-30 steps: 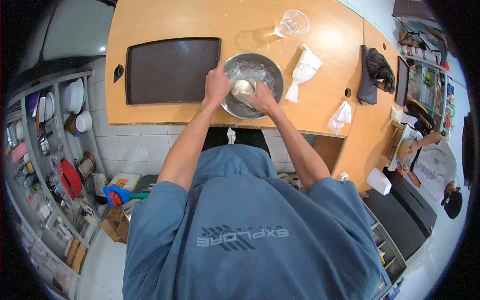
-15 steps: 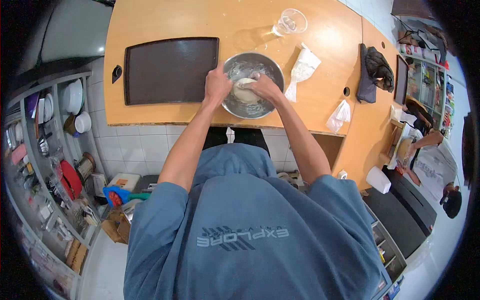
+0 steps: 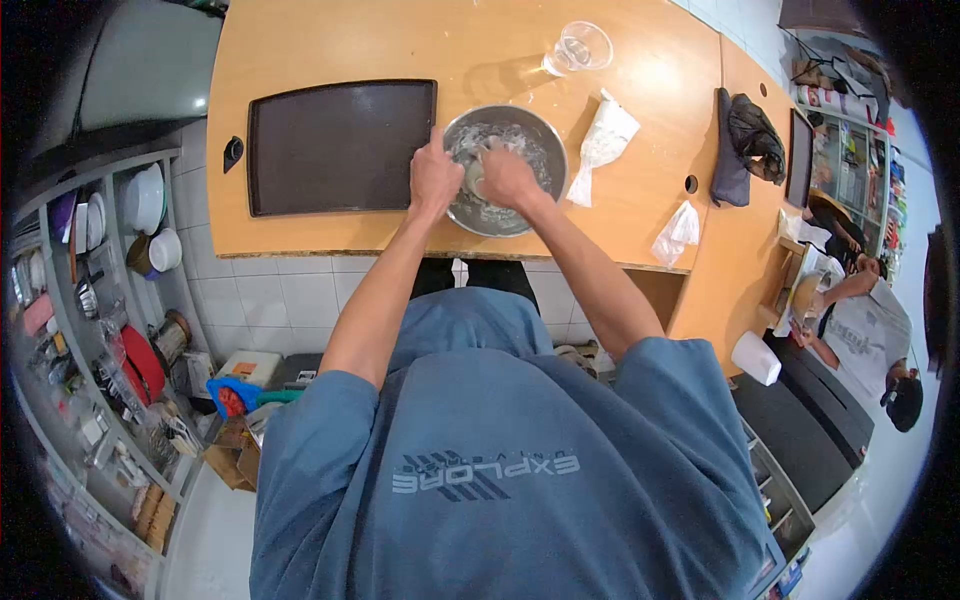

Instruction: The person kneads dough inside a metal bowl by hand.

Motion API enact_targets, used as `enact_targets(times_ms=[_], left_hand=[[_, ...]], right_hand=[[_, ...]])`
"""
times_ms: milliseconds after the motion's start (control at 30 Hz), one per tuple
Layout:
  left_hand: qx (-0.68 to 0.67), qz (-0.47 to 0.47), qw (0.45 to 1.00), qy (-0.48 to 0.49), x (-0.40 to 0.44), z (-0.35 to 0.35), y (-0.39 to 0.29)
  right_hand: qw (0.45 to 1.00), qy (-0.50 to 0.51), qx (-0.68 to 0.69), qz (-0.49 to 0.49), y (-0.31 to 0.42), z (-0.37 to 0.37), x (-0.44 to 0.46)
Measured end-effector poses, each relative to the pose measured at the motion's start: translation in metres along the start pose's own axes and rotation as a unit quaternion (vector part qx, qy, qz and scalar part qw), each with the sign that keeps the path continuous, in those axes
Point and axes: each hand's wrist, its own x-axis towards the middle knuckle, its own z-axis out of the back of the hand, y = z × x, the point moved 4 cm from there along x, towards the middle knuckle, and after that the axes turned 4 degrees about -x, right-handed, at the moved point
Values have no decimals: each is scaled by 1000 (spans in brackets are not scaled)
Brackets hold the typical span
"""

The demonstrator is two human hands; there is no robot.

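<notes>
A steel bowl (image 3: 547, 150) with white smears inside stands near the table's front edge. My left hand (image 3: 436, 178) is closed on the bowl's left rim. Inside the bowl my right hand (image 3: 506, 176) presses on pale dough (image 3: 473, 180), its fingers bent and mostly hidden behind the hand. Only a small part of the dough shows, between the two hands.
Left of the bowl lies a dark tray (image 3: 340, 150). A clear cup (image 3: 580, 48) stands behind it to the right. Two plastic bags (image 3: 605, 138) and dark cloth (image 3: 735, 150) lie rightward. Another person (image 3: 865, 320) works at far right.
My right hand has moved left and down over the dough, which it now mostly covers. My left hand has stayed at the bowl's rim.
</notes>
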Motion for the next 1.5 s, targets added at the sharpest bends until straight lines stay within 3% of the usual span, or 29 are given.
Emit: enact_targets(times_ms=[33,67,167,267,367,467,567,667,867,1167,1267,1400,1500], left_hand=[[0,2,1000,2,1,0,-1],[2,6,1000,3,1,2,-1],[7,15,1000,0,3,-2,6],[9,-5,1000,10,0,4,-1],[-24,10,1000,0,3,1,7],[-62,26,998,15,4,6,1],[-179,66,982,-9,9,2,10],[-178,60,982,15,11,2,8],[-200,-1,980,4,9,5,-3],[-147,10,989,31,10,9,-11],[-130,-3,991,29,10,7,-8],[-112,-6,993,30,10,3,-4],[-84,-12,996,19,11,4,-3]], right_hand=[[999,-32,-11,2,9,5,-7],[1000,3,-12,-3,11,6,-9],[954,25,296,44,-7,-8,10],[943,46,330,24,-23,-1,19],[987,19,149,-60,-17,13,19],[986,5,139,-89,-15,3,14],[974,-198,112,-15,-16,-15,5],[939,-321,122,-15,-9,-24,0],[928,-360,87,-44,-1,-39,-1],[951,-302,42,-56,-20,-52,17],[930,-361,64,-42,-22,-53,20],[947,-294,111,-73,-19,-36,20],[939,-140,307,-58,-22,-16,16]])
